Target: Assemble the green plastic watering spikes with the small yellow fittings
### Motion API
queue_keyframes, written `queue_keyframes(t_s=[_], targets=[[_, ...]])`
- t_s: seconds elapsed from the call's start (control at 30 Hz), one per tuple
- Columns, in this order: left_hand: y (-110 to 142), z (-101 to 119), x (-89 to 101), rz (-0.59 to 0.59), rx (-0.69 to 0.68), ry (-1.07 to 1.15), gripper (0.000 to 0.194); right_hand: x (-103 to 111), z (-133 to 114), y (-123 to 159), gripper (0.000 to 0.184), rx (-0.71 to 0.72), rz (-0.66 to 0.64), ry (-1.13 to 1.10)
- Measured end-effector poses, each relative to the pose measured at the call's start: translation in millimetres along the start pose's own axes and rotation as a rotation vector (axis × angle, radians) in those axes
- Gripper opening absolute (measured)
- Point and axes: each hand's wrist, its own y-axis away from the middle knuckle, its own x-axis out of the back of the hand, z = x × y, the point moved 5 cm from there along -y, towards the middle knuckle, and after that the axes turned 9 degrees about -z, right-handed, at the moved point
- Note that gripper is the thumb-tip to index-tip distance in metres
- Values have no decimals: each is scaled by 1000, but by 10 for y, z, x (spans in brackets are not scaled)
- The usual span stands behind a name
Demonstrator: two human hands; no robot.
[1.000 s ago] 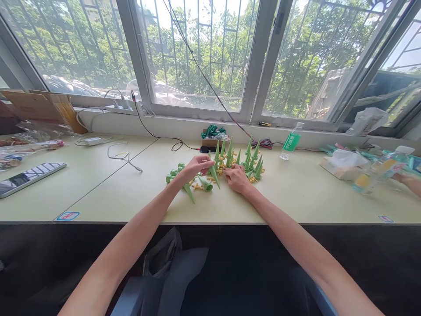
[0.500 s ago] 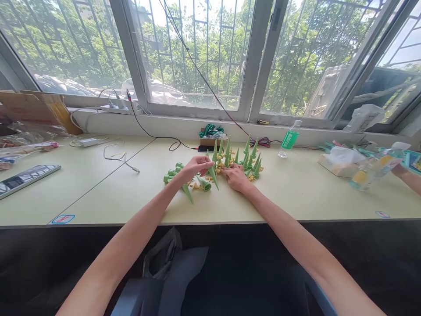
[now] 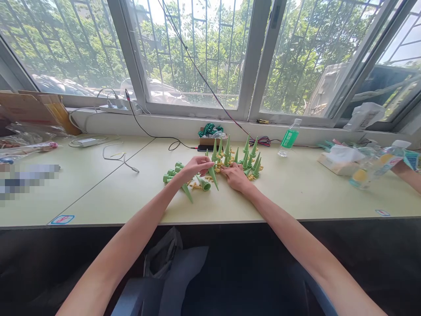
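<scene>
My left hand [image 3: 198,166] is closed around the wide end of a light green plastic cone [image 3: 213,179], whose tip slants down towards the table's front. Beside it, my right hand [image 3: 236,176] lies low over the table, fingers bent against a small yellow cross-shaped piece [image 3: 218,168]; its fingertips are partly hidden. Several upright green cones [image 3: 227,151] on yellow pieces stand behind and right of my hands. Left of them, loose green cones [image 3: 169,175] lie in a group, partly behind my left wrist. Another loose cone [image 3: 205,186] shows its hollow end.
A small box [image 3: 212,139] and a dark phone [image 3: 210,148] are behind the cones. Right of them stands a green-labelled bottle [image 3: 289,138]. A tissue box [image 3: 340,160] and another bottle [image 3: 370,173] are farther right, near another person's arm [image 3: 408,175]. Cables [image 3: 121,158] lie left.
Both my hands and the cones stay in practically the same places. At the far left, the flat device is now covered by blurred blocks.
</scene>
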Motion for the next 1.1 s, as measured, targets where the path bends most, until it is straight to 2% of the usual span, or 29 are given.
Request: queue_keyframes(t_s=[0.2, 0.5, 0.73, 1.1], targets=[[-11, -6, 5, -3, -4, -10, 34, 21, 14, 3, 37, -8, 59, -32], [-7, 3, -12, -11, 2, -14, 33, 10, -4, -10, 42, 29, 12, -7], [-6, -5, -9, -10, 2, -34, 33, 36, -9, -9, 39, 17, 14, -17], [12, 22, -26, 0, 8, -28, 36, 173, -48, 94, 37, 57, 67, -120]])
